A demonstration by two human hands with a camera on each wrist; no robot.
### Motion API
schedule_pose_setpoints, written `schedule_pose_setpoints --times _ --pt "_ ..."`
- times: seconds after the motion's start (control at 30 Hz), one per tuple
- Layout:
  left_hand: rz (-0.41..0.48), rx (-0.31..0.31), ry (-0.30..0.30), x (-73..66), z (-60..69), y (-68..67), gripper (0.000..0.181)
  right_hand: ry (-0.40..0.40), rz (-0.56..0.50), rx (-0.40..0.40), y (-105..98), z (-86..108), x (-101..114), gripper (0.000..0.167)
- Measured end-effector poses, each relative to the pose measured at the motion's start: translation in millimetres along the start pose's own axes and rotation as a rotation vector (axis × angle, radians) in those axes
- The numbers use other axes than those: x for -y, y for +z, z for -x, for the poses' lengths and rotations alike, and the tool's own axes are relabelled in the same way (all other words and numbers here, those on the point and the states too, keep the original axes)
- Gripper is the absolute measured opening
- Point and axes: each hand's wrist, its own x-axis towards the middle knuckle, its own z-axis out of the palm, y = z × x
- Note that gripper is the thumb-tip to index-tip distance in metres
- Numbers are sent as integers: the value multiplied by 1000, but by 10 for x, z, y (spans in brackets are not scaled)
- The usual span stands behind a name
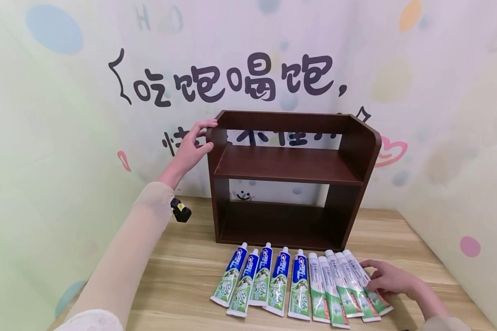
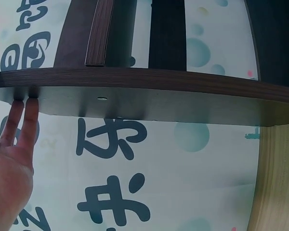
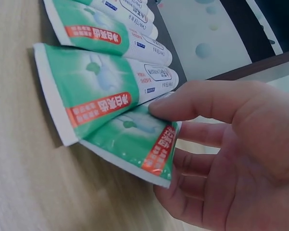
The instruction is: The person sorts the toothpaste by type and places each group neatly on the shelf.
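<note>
A dark brown two-tier wooden shelf [image 1: 287, 165] stands upright on the table. My left hand [image 1: 190, 149] grips the upper corner of its left side panel; in the left wrist view, the fingers [image 2: 26, 127] touch the panel's outer face. Several white-and-green toothpaste tubes [image 1: 319, 287] lie side by side in front of the shelf, overlapping in places. With my right hand [image 1: 393, 278] I hold the rightmost toothpaste tube [image 3: 135, 137], thumb on top and fingers curled at its outer edge. Part of that tube is hidden by the thumb and the neighbouring tube.
Several blue-and-green toothpaste tubes [image 1: 300, 285] lie left of the white-and-green ones, caps toward the shelf. The wood-grain table [image 1: 178, 276] meets a patterned wall covering [image 1: 439, 151] with black lettering behind the shelf and at both sides.
</note>
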Motion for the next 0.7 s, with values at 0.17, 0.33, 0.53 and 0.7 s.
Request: schedule_pose_setpoints --times 0.17,0.33,0.53,0.7 --pt "-2 5 2 22 -6 10 47 -9 -47 18 7 -13 -59 69" --pt "-7 1 4 15 0 11 47 -3 -103 34 -22 -35 -130 68" --pt "-16 -3 1 -5 -18 13 47 8 -190 61 -78 -26 -192 66" --pt "-11 -10 5 139 -71 9 47 -12 -216 67 -124 7 -181 67"
